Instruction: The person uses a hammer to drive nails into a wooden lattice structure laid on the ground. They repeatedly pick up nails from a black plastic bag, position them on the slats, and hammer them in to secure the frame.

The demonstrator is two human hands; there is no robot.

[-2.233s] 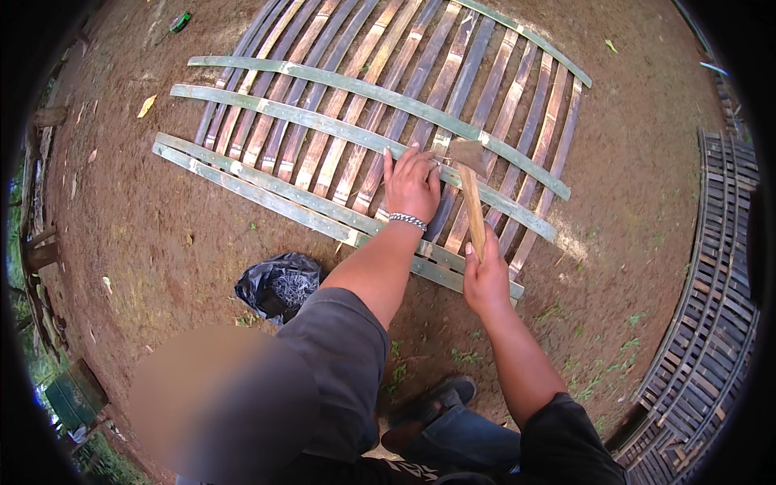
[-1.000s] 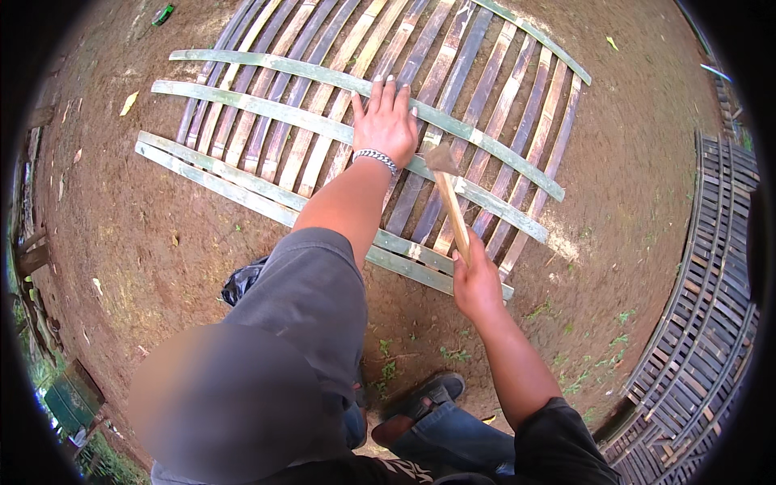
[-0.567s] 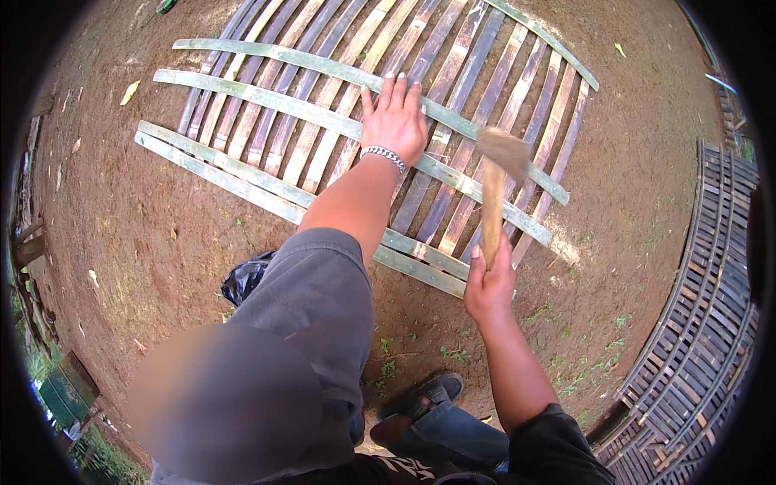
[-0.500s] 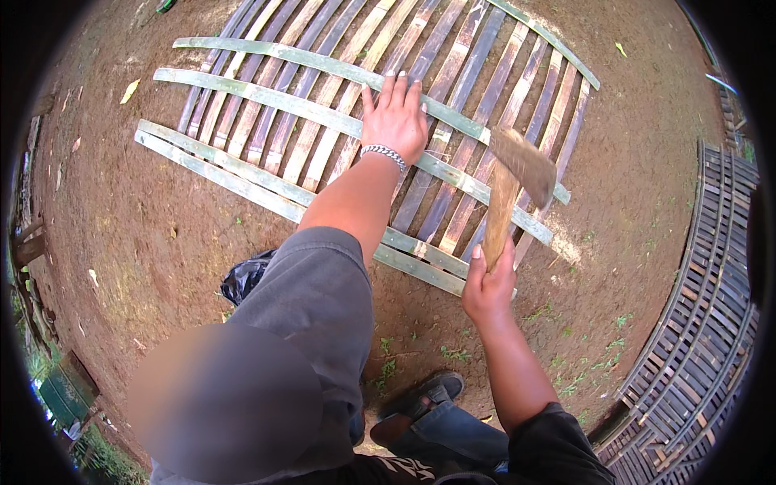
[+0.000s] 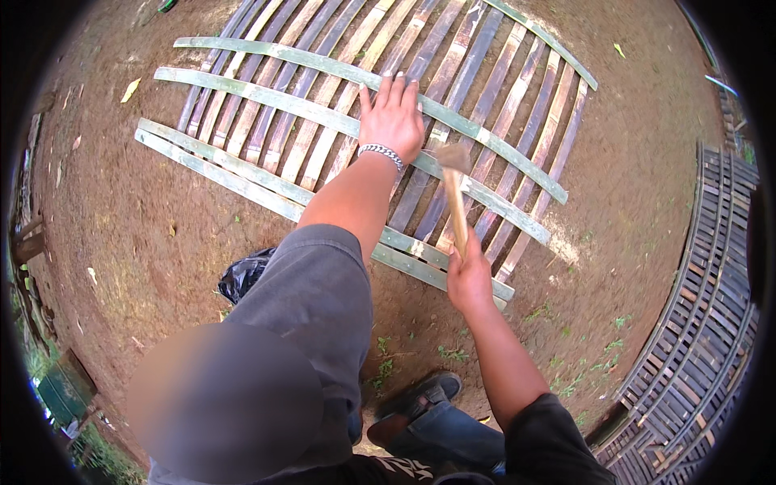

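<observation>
My left hand (image 5: 391, 120) lies palm down with its fingers spread across the upper green bamboo strip (image 5: 283, 53); a chain bracelet circles the wrist. My right hand (image 5: 470, 276) grips the wooden handle of a hatchet (image 5: 455, 194). Its metal head is over the middle green strip (image 5: 234, 87), right of my left wrist; whether it touches the strip I cannot tell. These strips run across a panel of parallel bamboo slats (image 5: 501, 105) with gaps between them. Two more green strips (image 5: 218, 174) cross the slats' near ends.
Brown bare soil (image 5: 137, 259) surrounds the panel, with pale shavings (image 5: 570, 246) at its right edge. A black plastic bag (image 5: 244, 275) sits left of my arm. Another slatted panel (image 5: 687, 347) lies far right. My shoe (image 5: 420, 400) is below the near edge.
The hatchet has swung left and turned, from above the panel's right part to the middle strip. My right hand moved slightly left with it; my left hand stayed in place.
</observation>
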